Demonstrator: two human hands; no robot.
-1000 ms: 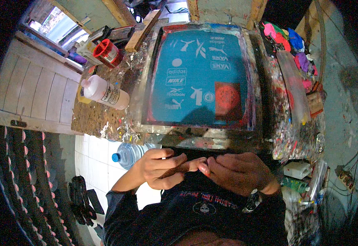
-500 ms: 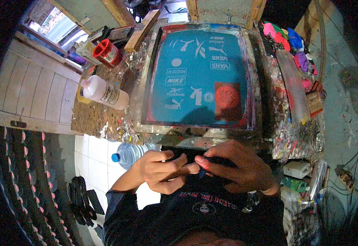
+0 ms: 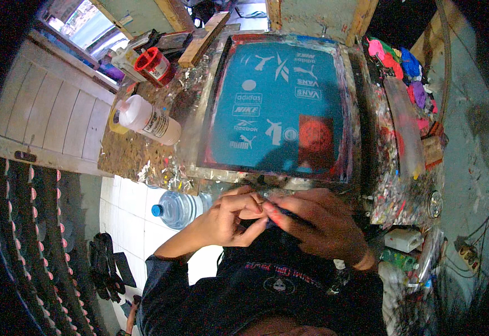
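Observation:
In front of my chest, both hands are close together at the near edge of the workbench. My left hand (image 3: 234, 219) is closed, its thumb and fingertips pinched toward the other hand. My right hand (image 3: 318, 221) is closed too, with red stain on a finger. Between the fingertips is a small dark piece (image 3: 270, 223), mostly hidden, whose kind I cannot make out. Just beyond the hands lies a screen-printing frame (image 3: 362, 112) with blue mesh (image 3: 275, 106) bearing several pale logo shapes. A red square patch (image 3: 316, 157) covers its near right corner.
Left of the frame stand a white squeeze bottle (image 3: 163, 127), a red tub (image 3: 153, 66) and a wooden bar (image 3: 204, 39). To the right lie a translucent strip (image 3: 404, 126) and coloured rags (image 3: 406, 63). A large water bottle (image 3: 180, 210) sits below the bench's left side.
My hands have drawn closer, and the left fingers are pinched tighter at the right fingertips. The bench has shifted slightly right in view. Part of a limb now shows at the lower left.

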